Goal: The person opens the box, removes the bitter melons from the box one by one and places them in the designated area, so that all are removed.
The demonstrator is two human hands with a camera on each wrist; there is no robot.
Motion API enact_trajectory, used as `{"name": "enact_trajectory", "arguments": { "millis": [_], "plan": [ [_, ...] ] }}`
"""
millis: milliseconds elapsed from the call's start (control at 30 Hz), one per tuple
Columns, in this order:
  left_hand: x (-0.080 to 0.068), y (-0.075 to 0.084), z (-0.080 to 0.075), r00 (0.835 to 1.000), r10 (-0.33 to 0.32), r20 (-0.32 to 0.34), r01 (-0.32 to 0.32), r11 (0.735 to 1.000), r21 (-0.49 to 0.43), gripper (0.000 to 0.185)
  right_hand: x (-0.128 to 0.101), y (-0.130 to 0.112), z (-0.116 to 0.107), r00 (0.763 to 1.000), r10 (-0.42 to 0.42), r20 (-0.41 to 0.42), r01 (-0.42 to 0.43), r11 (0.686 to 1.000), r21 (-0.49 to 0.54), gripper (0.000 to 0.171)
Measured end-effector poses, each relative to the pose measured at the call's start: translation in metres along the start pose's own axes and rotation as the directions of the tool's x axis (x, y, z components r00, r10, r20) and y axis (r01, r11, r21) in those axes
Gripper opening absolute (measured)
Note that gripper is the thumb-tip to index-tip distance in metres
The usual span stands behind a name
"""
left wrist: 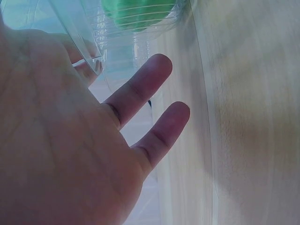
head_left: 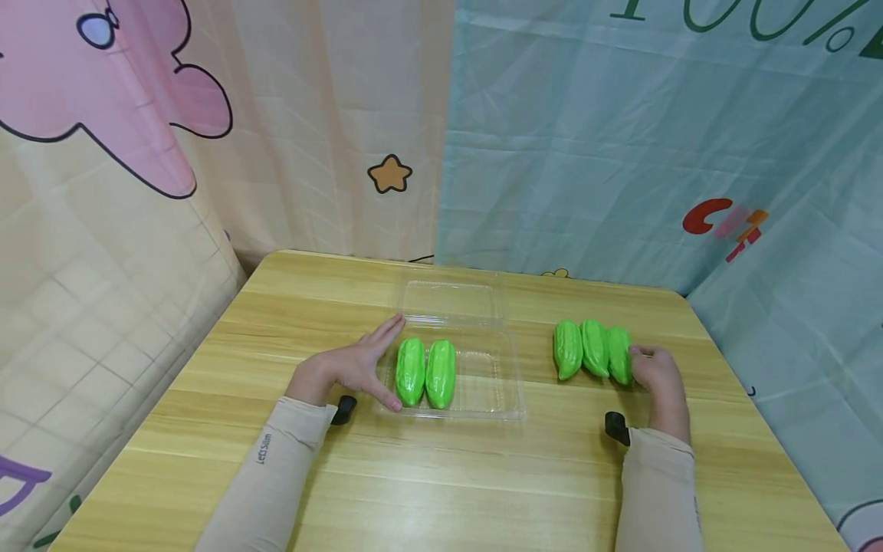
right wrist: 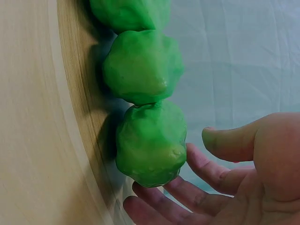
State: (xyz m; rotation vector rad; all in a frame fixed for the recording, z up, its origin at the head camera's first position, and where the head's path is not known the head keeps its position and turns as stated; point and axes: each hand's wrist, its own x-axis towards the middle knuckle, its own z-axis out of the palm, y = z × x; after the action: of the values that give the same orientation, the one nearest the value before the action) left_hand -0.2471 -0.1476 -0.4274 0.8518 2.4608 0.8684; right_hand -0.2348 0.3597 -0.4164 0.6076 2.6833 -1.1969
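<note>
A transparent plastic clamshell box [head_left: 486, 383] lies with its lid [head_left: 451, 300] folded back. Two glossy green toy bitter melons, a left one [head_left: 410, 372] and a right one [head_left: 441, 374], lie side by side in its left half. My left hand [head_left: 355, 368] spans the box's left side, thumb at the near corner and fingertips at the far one; two straight fingers [left wrist: 145, 84] show below the rim. Three more bitter melons stand in a row to the right: left [head_left: 568, 349], middle [head_left: 594, 348], right [head_left: 618, 355]. My right hand [head_left: 654, 376] touches the rightmost with extended fingers, thumb apart from it.
Everything rests on a wood-grain table [head_left: 428, 483] with rounded far corners. Patterned curtains, one beige [head_left: 331, 153] and one blue [head_left: 586, 169], hang behind the table. Black wrist straps [head_left: 617, 428] show at both sleeves.
</note>
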Motion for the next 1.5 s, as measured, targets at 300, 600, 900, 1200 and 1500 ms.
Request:
{"name": "enact_trajectory", "arguments": {
  "millis": [300,600,900,1200,1500],
  "plan": [
    [-0.001,0.001,0.0,1.0,-0.01,0.003,0.01,1.0,-0.008,0.147,-0.005,-0.005,-0.001,0.998,0.006,-0.059,-0.001,0.997,0.075,0.084],
    [0.0,0.0,0.0,1.0,-0.008,0.004,0.008,1.0,0.006,0.147,-0.02,-0.031,0.001,0.973,-0.079,-0.218,0.122,0.974,0.19,0.11],
    [0.0,0.001,-0.001,1.0,-0.002,0.005,0.002,1.0,0.007,0.148,-0.051,-0.076,0.01,0.956,-0.185,-0.229,0.246,0.929,0.277,0.112],
    [0.0,0.001,-0.001,1.0,-0.011,0.002,0.011,1.0,0.009,0.148,-0.071,-0.096,0.015,0.933,-0.334,-0.131,0.359,0.857,0.369,0.105],
    [-0.001,0.003,-0.001,1.0,-0.014,0.008,0.014,1.0,-0.012,0.147,-0.075,-0.105,0.028,0.903,-0.429,-0.02,0.396,0.814,0.425,0.097]
  ]
}}
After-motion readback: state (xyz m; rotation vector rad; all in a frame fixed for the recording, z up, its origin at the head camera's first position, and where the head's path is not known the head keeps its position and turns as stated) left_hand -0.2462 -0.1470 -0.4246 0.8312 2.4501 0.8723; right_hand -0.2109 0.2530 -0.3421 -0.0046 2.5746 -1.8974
